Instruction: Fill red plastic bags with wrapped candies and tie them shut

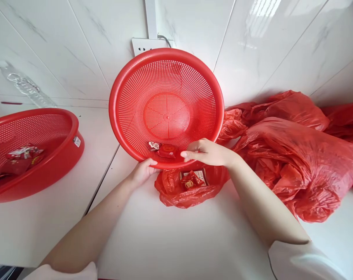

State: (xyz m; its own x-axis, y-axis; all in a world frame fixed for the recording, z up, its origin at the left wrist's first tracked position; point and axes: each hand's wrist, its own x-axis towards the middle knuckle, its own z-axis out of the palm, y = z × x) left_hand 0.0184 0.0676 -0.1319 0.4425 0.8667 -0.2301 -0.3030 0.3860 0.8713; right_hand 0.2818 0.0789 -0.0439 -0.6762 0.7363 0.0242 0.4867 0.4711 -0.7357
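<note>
Some packets (166,151) lie between left hand (142,172), gripping basket (113,111), and right hand (207,151), grip unclear.

In the middle of the surface (165,241), the central basket (167,116) is tilted with its mouth toward the person, two packets (167,151) lying inside by the near rim. The left hand (143,172) is at that rim's left part; the right hand (204,152) reaches over its right part, beside the packets. Below the rim, nearer the person, an open bag (182,200) holds further packets. Behind the basket, a socket (139,45) sits on the wall (252,58). To the left, another basket (64,165) contains more packets, with a bottle (26,85) behind it. To the right, filled bags (304,155) lie bunched along the wall.
</note>
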